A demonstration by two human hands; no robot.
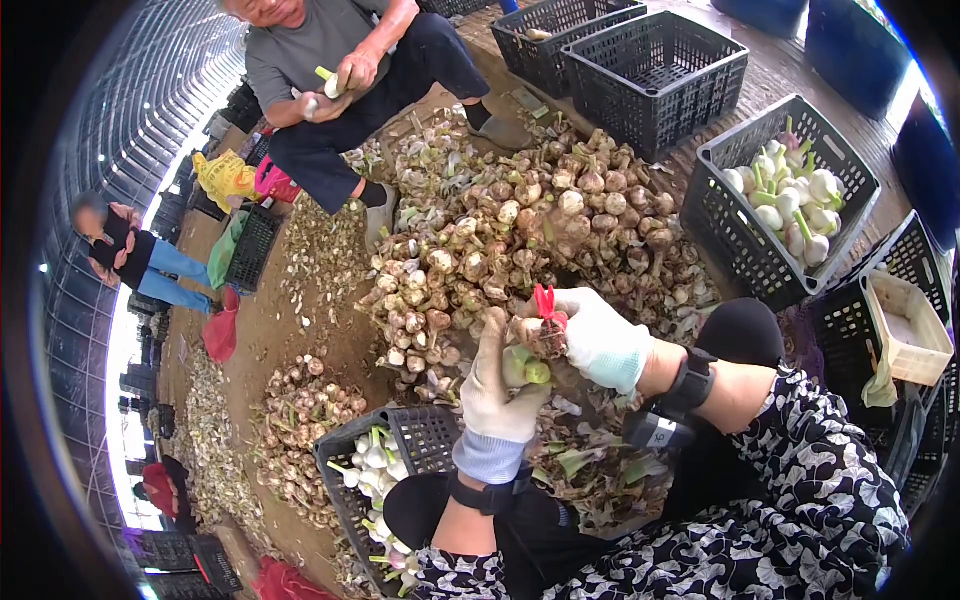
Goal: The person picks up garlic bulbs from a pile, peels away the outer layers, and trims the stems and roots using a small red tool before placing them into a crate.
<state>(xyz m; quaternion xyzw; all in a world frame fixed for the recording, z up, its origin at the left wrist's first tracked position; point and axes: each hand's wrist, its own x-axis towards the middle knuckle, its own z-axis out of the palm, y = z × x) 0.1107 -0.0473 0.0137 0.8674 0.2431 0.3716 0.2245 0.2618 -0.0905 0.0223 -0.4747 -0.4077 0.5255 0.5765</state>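
Note:
My left hand (500,390), in a white glove with a grey-blue cuff, is closed around a pale garlic bulb (517,366) with a green cut stem (538,372). Close against it, my right hand (605,340), in a white glove with a mint cuff, is closed on a small red tool (546,302); its exact kind is not clear. Brown roots or husk (549,341) show between the two hands, just below the red part. Beyond them spreads a large heap of untrimmed garlic (590,200), with loose peelings (600,460) under my hands.
A black crate (420,432) of peeled garlic stands at my left knee; another crate (735,245) with garlic is at right. Black crates (655,90) sit at the back. A co-worker (330,90) handles garlic opposite me. A cream box (908,325) rests at far right.

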